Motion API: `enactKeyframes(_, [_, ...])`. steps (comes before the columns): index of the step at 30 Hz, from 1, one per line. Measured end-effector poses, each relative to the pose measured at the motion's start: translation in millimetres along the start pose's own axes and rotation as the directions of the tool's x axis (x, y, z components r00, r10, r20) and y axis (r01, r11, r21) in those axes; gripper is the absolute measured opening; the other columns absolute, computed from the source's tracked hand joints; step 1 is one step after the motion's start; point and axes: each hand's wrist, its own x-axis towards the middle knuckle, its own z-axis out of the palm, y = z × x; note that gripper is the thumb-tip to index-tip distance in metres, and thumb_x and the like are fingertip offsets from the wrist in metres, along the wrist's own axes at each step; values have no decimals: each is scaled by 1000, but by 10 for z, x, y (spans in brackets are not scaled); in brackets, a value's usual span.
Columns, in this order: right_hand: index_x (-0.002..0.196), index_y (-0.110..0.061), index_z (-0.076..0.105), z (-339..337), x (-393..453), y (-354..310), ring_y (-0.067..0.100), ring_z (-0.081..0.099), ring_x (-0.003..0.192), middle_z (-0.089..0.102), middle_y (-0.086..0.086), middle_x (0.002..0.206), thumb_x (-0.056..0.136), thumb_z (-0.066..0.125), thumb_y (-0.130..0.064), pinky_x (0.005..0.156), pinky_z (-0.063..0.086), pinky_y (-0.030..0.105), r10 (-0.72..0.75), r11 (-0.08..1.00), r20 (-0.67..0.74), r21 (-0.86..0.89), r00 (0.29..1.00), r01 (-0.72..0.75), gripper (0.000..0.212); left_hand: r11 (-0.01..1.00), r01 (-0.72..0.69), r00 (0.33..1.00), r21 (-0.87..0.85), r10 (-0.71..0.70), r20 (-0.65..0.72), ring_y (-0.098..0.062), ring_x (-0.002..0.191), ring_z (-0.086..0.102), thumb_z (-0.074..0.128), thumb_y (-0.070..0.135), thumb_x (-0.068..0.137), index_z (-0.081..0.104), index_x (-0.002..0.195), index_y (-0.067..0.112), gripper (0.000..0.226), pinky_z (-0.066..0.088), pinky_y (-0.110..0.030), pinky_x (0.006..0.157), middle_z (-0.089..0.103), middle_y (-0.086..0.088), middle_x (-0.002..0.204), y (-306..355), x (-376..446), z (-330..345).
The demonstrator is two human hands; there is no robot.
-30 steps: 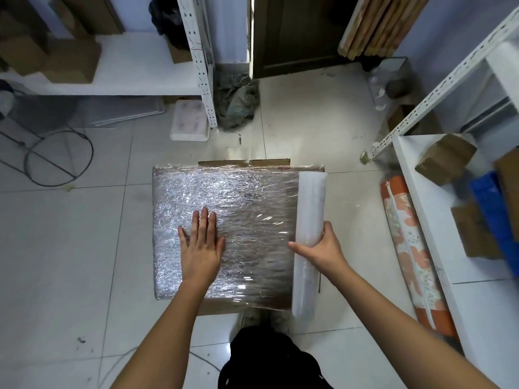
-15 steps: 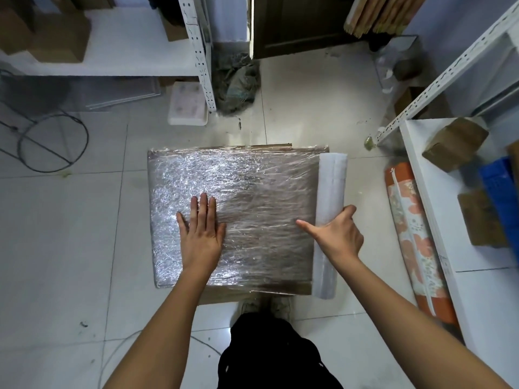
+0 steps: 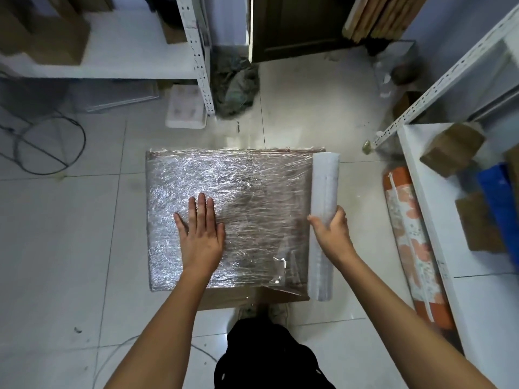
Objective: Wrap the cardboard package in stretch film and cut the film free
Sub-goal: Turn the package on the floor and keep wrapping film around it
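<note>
Head cam: wrapping step is judged to be in hand, w/ the cardboard package (image 3: 224, 209) laid flat on the tiled floor (image 3: 70, 248), centre of view, just ahead of the person's shoes. Its top face is covered in wrinkled stretch film (image 3: 252, 192); a bare strip of cardboard is left showing along the near edge. The film roll (image 3: 324, 192) is set along the package's right edge, lengthwise, and is gripped by the right hand (image 3: 331, 231), fingers curled round it about mid-length. The left hand (image 3: 200, 234) is pressed flat on the film, fingers straight, nothing held. Film is not yet cut free; no cutter can be made out. Next move, as judged: roll to be carried over the right edge and under, so the package would need lifting or flipping, w/ tension kept up so the loose fold near the front-right corner is not trapped. Room: open floor to the left; on the right, a rolled orange patterned mat (image 3: 415, 248) and white shelving (image 3: 438, 220) lie near, so swing space there is tighter. Far side is bounded by a shelf upright (image 3: 196, 51) and a dark door (image 3: 295, 23).
</note>
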Motion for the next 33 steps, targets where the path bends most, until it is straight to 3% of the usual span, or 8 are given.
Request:
enactKeyframes(5, [115, -6, 53, -163, -16, 44, 25, 62, 100, 60, 8, 110, 82, 70, -36, 84, 52, 38, -54, 998, 48, 12, 997, 54, 48, 1000, -7, 1000, -1, 7, 1, -25, 148, -1, 16, 40, 99, 3, 153, 12, 62, -5, -52, 116, 3, -6, 161, -44, -42, 19])
enactKeyframes(11, [117, -9, 42, -373, -174, 20, 28, 56, 102, 48, 7, 118, 77, 71, -48, 82, 51, 43, -148, 970, -118, -213, 982, 120, 63, 999, -15, 1000, -38, 15, -11, -23, 148, 0, 12, 43, 100, 7, 153, 13, 61, -7, -52, 117, 4, -5, 161, -24, -134, 52])
enactKeyframes(15, [108, -13, 32, -339, -21, -22, 34, 56, 104, 44, 10, 117, 75, 75, -43, 84, 51, 49, -87, 990, -101, -116, 991, 75, 61, 999, 0, 999, -44, -1, -34, -23, 148, 0, 14, 42, 100, 7, 153, 13, 61, -7, -51, 117, 2, -4, 161, -22, -156, 79])
enactKeyframes(20, [109, -13, 29, -272, 190, -29, 28, 51, 108, 37, 6, 114, 77, 74, -41, 88, 49, 45, -102, 992, -73, -76, 992, 96, 62, 999, -11, 999, -39, 9, -41, -25, 148, 4, 21, 40, 99, 12, 153, 11, 62, -8, -52, 117, 6, -6, 161, -23, -139, 92])
enactKeyframes(23, [115, -10, 32, -237, 222, -5, 29, 52, 107, 41, 7, 116, 78, 71, -47, 85, 49, 43, -121, 986, -88, -128, 989, 109, 65, 999, -5, 1000, -51, 4, -29, -25, 148, 4, 21, 41, 99, 14, 153, 11, 62, -9, -51, 117, 6, -5, 161, -21, -96, 81])
enactKeyframes(27, [125, -14, 29, -195, 197, 72, 36, 57, 108, 52, 11, 123, 72, 71, -59, 82, 48, 42, -109, 967, -222, -251, 969, 51, 82, 999, 5, 1000, -48, -6, -22, -25, 148, 4, 16, 44, 100, 15, 152, 11, 62, -8, -51, 117, 6, -5, 161, -40, -110, 94])
enactKeyframes(30, [131, -14, 31, -199, 255, 206, 37, 57, 109, 56, 13, 123, 66, 74, -62, 85, 49, 43, 3, 975, -180, -216, 984, -43, 91, 999, 7, 1000, -52, -9, -23, -25, 148, 4, 14, 44, 100, 13, 152, 12, 61, -9, -51, 117, 6, -5, 161, -31, -114, 98])
enactKeyframes(33, [118, -13, 38, -172, 310, 303, 34, 58, 105, 57, 8, 114, 63, 79, -54, 84, 48, 39, 76, 995, -77, -59, 994, -80, 80, 999, 1, 999, -51, -4, -43, -26, 148, 5, 20, 41, 99, 11, 152, 11, 61, -8, -53, 117, 4, -5, 161, -25, -160, 112])
